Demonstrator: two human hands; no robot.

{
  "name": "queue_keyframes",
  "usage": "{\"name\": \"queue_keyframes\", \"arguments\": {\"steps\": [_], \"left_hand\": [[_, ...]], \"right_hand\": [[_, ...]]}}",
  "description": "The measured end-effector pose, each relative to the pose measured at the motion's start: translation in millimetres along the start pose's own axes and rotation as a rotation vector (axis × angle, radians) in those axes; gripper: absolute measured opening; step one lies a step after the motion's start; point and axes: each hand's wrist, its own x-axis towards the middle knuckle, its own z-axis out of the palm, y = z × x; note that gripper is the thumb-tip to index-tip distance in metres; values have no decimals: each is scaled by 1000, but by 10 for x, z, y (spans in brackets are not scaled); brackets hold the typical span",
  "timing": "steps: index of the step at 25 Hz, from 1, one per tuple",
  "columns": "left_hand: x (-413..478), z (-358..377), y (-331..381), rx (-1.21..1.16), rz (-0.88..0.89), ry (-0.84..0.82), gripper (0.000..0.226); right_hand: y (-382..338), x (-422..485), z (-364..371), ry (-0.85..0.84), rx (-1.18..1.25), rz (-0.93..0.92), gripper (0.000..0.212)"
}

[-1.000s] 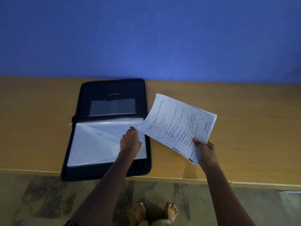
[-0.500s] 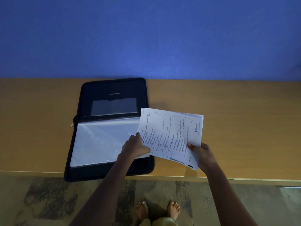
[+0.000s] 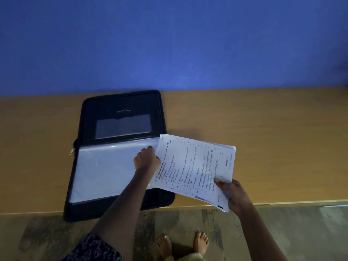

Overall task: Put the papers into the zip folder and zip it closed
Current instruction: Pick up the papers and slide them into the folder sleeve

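— While the right hand [image 3: 235,193] is pinching the near right corner of the papers [image 3: 195,166], thumb on top, what's the left hand [image 3: 146,161] doing, anyone?

— lol it's sitting knuckles-up on the right edge of the clear sleeve [image 3: 105,170] inside the zip folder [image 3: 120,108], with the fingers curling down out of sight. Honestly can't tell if it's pinching the plastic or just pressing on it.

— So the papers aren't going in yet?

— Nope, they're being held tilted between the two hands, printed side facing up. Their left edge is running just beside the left hand and overlapping the folder's right side. The rest is hanging over the table [image 3: 273,138], ahead of the right hand.

— And the folder?

— It's lying wide open and flat under the left hand. Its near edge is poking a bit past the table edge, and the zipper pull [image 3: 72,151] is dangling well off to that hand's left.
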Motion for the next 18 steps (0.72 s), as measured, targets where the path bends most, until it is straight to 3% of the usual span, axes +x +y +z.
{"name": "queue_keyframes", "arguments": {"steps": [3, 6, 18], "left_hand": [[169, -4, 16, 12, 44, 57, 20], [322, -64, 24, -127, 2, 130, 19], [351, -89, -10, -239, 91, 279, 18]], "right_hand": [[28, 27, -14, 9, -6, -11, 22], [-34, 47, 7, 27, -58, -29, 14], [-313, 309, 25, -9, -189, 40, 16]]}}
